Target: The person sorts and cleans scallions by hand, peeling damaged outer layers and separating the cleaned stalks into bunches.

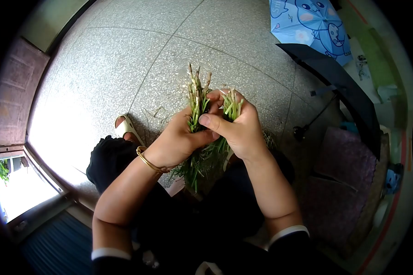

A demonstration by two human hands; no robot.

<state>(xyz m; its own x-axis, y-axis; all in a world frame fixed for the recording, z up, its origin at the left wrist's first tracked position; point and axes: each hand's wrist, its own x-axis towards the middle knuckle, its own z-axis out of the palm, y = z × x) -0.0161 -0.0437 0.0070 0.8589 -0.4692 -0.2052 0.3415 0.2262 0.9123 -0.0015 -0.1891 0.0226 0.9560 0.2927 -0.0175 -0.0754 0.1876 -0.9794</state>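
My left hand (176, 137), with a gold bangle at the wrist, is closed around a bunch of green stalks (196, 94). Their brownish, uneven ends point up and away from me. My right hand (243, 130) is closed on a second bunch of stalks (232, 106), with paler, more even ends. Its thumb and fingertips touch the left bunch. Thin green leaves (195, 172) hang below both hands over my lap. The fingers behind the stalks are partly hidden.
A sandal (124, 124) on a foot rests on the speckled floor (110, 59), with plant scraps (155, 113) nearby. To the right lie an open black umbrella (339, 82), a blue cartoon umbrella (314, 30) and a purplish cloth-like surface (339, 169). A wooden door (18, 91) stands left.
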